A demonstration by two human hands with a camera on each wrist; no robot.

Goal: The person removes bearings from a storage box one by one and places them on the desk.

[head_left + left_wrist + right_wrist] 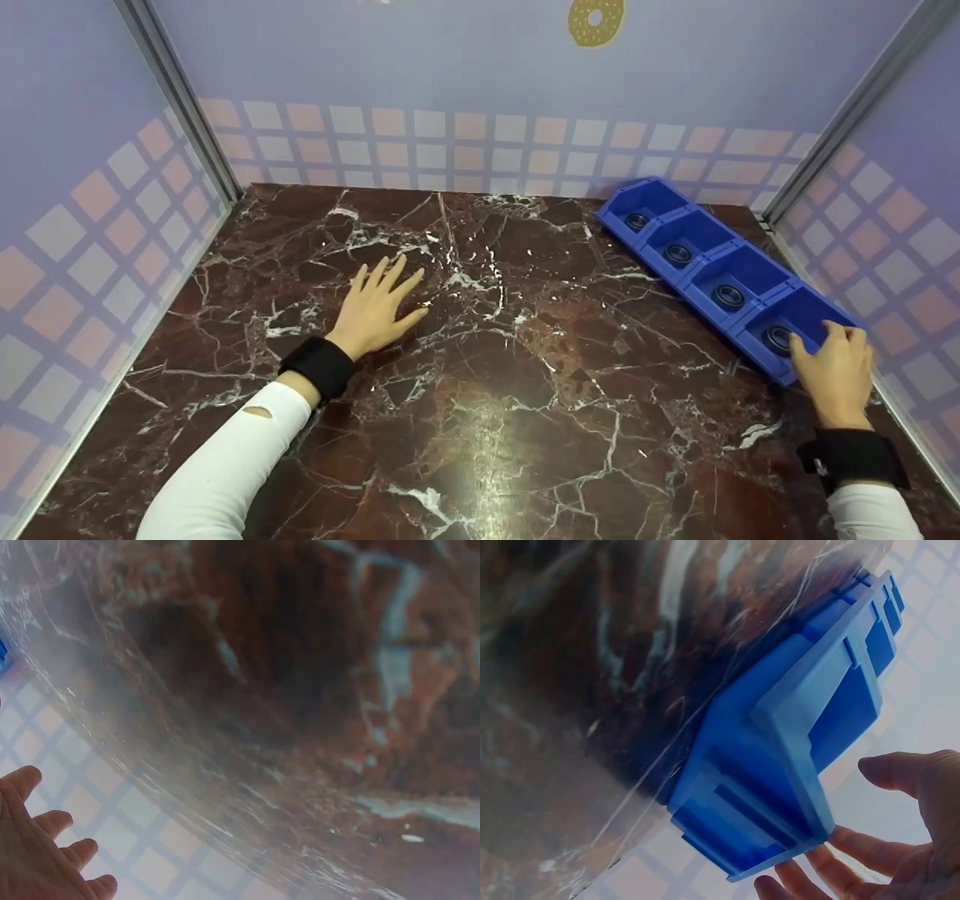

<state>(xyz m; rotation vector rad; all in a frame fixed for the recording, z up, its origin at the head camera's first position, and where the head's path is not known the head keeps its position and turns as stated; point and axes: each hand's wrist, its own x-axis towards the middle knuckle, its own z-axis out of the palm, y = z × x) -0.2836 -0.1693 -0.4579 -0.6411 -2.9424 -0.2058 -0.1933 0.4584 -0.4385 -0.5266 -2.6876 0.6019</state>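
A blue bin row (701,274) with several compartments stands at a slant on the right of the table. Each compartment holds a black, ring-marked round piece, such as this round piece (727,297); their exact kind is unclear. My right hand (836,371) is at the bin row's near end, thumb spread apart from the fingers. From the right wrist, the fingers (870,851) pass behind the end wall of the bin row (750,795); whether they touch it is unclear. My left hand (375,307) is over the table's left half, fingers spread, holding nothing.
The table (480,360) has a dark red-brown marbled top with white veins. Tiled-pattern panels enclose it at the back (450,142), left and right. The bin row's far end lies near the back panel, its near end near the right panel.
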